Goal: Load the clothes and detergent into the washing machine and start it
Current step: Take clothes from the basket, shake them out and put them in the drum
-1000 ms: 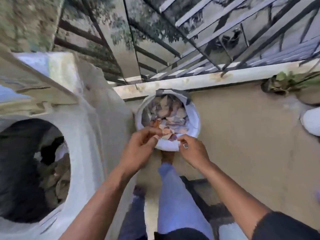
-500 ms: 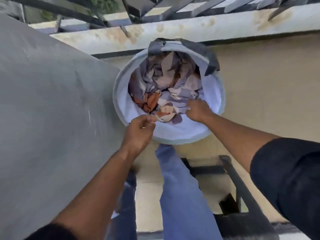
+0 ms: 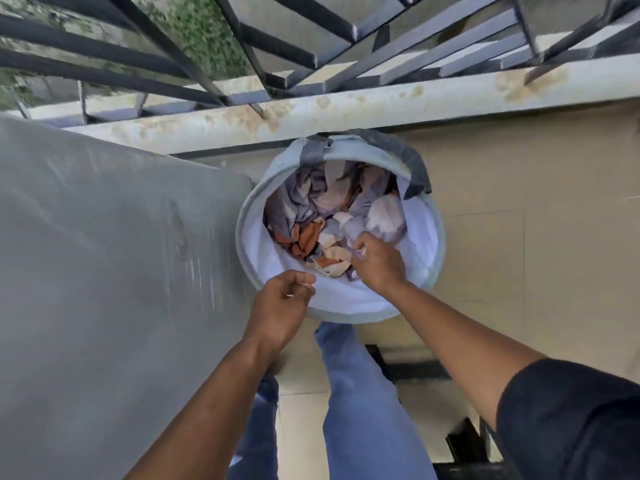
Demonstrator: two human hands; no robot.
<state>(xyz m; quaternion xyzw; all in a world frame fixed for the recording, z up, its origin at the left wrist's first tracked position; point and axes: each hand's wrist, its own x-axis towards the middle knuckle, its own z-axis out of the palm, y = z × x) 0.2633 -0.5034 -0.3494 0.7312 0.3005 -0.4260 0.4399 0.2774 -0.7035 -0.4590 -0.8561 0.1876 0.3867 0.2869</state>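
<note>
Fingers of the right hand [image 3: 379, 261] pinched clothes [image 3: 332, 216] at frame centre, apparently for lifting out; the left hand [image 3: 282, 301] gripped the hamper [image 3: 437, 244] rim, steadying it.

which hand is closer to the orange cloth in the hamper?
Right. The right hand is inside the hamper, in the clothes beside the orange cloth; the left hand is at the near rim.

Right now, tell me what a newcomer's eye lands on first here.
First, the round laundry basket at centre, below the railing ledge, full of crumpled patterned clothes. Next, the right hand reaching in and pinching the fabric, while the left hand grips the basket's near rim.
</note>
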